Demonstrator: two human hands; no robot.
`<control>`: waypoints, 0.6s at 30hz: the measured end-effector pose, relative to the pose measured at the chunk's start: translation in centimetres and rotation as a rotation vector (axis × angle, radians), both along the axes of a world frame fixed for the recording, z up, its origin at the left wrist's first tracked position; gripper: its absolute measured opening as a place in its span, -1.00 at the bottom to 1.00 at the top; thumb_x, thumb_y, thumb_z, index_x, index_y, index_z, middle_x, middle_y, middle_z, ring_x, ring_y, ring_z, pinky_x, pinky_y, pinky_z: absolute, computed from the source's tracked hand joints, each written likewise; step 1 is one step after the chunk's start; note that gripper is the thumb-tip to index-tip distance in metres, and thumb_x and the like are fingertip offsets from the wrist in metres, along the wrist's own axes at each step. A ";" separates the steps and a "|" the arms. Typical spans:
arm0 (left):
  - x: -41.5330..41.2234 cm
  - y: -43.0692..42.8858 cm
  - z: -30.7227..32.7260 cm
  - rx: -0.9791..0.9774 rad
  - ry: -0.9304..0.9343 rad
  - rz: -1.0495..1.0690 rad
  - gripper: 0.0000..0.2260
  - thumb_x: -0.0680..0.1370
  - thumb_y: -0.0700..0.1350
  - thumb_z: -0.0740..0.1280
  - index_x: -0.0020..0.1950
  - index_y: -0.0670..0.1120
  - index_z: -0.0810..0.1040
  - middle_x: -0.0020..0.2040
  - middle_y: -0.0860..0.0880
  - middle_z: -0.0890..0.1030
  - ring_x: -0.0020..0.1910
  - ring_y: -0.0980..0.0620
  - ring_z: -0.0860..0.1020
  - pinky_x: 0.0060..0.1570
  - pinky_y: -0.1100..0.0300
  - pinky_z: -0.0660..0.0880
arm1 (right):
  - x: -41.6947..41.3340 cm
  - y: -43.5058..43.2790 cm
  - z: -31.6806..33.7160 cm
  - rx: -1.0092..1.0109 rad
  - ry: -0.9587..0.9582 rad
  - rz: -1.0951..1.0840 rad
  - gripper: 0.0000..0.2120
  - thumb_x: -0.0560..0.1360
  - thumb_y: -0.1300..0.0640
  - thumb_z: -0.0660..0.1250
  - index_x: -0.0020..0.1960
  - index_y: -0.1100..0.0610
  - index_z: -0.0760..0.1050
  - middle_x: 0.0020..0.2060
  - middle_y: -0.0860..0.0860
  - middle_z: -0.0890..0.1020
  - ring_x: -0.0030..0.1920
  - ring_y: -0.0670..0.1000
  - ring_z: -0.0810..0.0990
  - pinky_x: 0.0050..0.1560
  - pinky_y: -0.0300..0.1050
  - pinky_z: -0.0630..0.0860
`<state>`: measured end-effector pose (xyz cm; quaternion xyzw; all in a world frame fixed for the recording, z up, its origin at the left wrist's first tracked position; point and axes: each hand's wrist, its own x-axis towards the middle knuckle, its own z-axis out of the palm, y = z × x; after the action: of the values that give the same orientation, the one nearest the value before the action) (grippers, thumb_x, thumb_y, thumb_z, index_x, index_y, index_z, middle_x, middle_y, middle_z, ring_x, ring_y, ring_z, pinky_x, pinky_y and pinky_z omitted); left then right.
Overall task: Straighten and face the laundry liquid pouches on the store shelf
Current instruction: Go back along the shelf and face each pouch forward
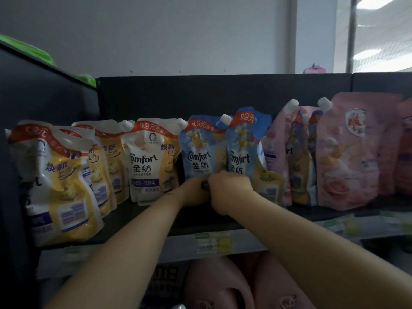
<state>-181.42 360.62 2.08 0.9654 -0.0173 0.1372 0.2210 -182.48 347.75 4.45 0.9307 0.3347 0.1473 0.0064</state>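
Two blue Comfort pouches stand upright at the shelf's middle. My left hand (193, 192) grips the bottom of the left blue pouch (200, 148). My right hand (229, 191) grips the bottom of the right blue pouch (244, 143), which is turned a little to the left. The two hands touch each other. Left of them a white-and-yellow Comfort pouch (151, 159) faces forward, and several more yellow pouches (60, 181) lean in a loose row toward the front left.
Pink pouches (352, 150) stand at the right, with narrow blue-and-yellow ones (298, 157) wedged between them. The dark shelf (200, 221) has a price-label strip (211, 241) on its front edge. Pink jugs (223, 284) sit below. A dark divider panel (44, 97) rises at the left.
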 end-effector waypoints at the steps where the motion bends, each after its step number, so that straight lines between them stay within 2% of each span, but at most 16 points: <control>1: 0.2 -0.5 0.2 -0.059 -0.018 -0.027 -0.75 0.59 -0.34 0.20 0.25 -0.31 0.48 0.25 -0.19 0.52 0.28 -0.09 0.45 0.19 0.33 0.29 | -0.1 -0.6 0.0 -0.012 -0.015 -0.008 -0.78 0.54 0.23 0.27 0.19 0.16 0.46 0.08 0.08 0.53 -0.05 0.09 0.54 -0.18 -0.06 0.41; 3: 0.5 -1.7 0.7 -0.282 -0.039 -0.039 -0.69 0.57 -0.33 0.26 0.31 -0.23 0.46 0.21 -0.07 0.51 0.21 0.04 0.44 0.06 0.34 0.37 | -0.2 -1.9 0.0 -0.052 -0.029 -0.021 -0.74 0.55 0.19 0.25 0.24 0.15 0.43 0.13 0.09 0.51 0.06 0.10 0.54 -0.16 -0.06 0.40; 5: 1.0 -2.8 1.0 -0.583 -0.039 -0.076 -0.59 0.53 -0.40 0.29 0.35 -0.14 0.42 0.16 -0.04 0.50 0.17 0.03 0.45 -0.06 0.34 0.45 | -0.1 -3.2 0.1 -0.079 -0.026 -0.043 -0.74 0.56 0.16 0.24 0.24 0.15 0.41 0.13 0.09 0.51 0.07 0.10 0.54 -0.17 -0.07 0.38; 7: 1.7 -3.3 1.0 -0.774 -0.003 -0.110 -0.55 0.50 -0.42 0.29 0.34 -0.08 0.41 0.09 0.00 0.55 0.14 0.00 0.53 -0.08 0.29 0.50 | 0.0 -4.2 0.2 -0.073 -0.026 -0.068 -0.77 0.56 0.15 0.24 0.20 0.15 0.43 0.10 0.09 0.53 0.03 0.10 0.55 -0.19 -0.07 0.40; 9: 1.9 -4.0 1.2 -0.838 0.043 -0.131 -0.59 0.51 -0.40 0.26 0.30 -0.07 0.44 0.01 0.02 0.58 -0.03 0.07 0.57 -0.23 0.35 0.52 | 0.0 -4.7 0.1 -0.052 -0.011 -0.074 -0.76 0.55 0.13 0.24 0.20 0.15 0.44 0.10 0.09 0.53 0.02 0.10 0.56 -0.18 -0.06 0.45; 11: 2.1 -4.8 1.4 -0.873 0.053 -0.103 -0.70 0.53 -0.38 0.21 0.18 -0.11 0.49 -0.07 -0.03 0.60 -0.13 0.06 0.56 -0.34 0.35 0.50 | 0.0 -4.9 0.0 -0.045 0.022 -0.052 -0.74 0.54 0.12 0.24 0.21 0.16 0.43 0.11 0.09 0.50 0.02 0.11 0.55 -0.13 -0.04 0.49; 14: 2.2 -5.3 1.4 -0.964 0.048 -0.054 -0.78 0.50 -0.40 0.14 0.00 -0.17 0.49 -0.16 -0.12 0.54 -0.20 -0.05 0.51 -0.30 0.20 0.43 | 0.3 -5.1 -0.1 -0.031 0.070 -0.014 -0.75 0.55 0.11 0.24 0.19 0.17 0.43 0.10 0.11 0.49 -0.03 0.12 0.52 -0.13 -0.04 0.48; 18: 2.0 -5.7 1.4 -1.007 0.052 -0.020 -0.75 0.50 -0.39 0.08 -0.16 -0.11 0.46 -0.23 -0.09 0.47 -0.25 -0.03 0.44 -0.27 0.16 0.36 | 0.8 -5.3 -0.4 -0.087 0.119 0.063 -0.79 0.54 0.10 0.26 0.14 0.16 0.42 0.07 0.10 0.50 0.02 0.13 0.53 -0.04 0.01 0.50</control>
<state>-179.47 354.96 3.47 0.7417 0.0471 0.1024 0.6612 -181.71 342.44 4.03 0.9256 0.3699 0.0771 0.0225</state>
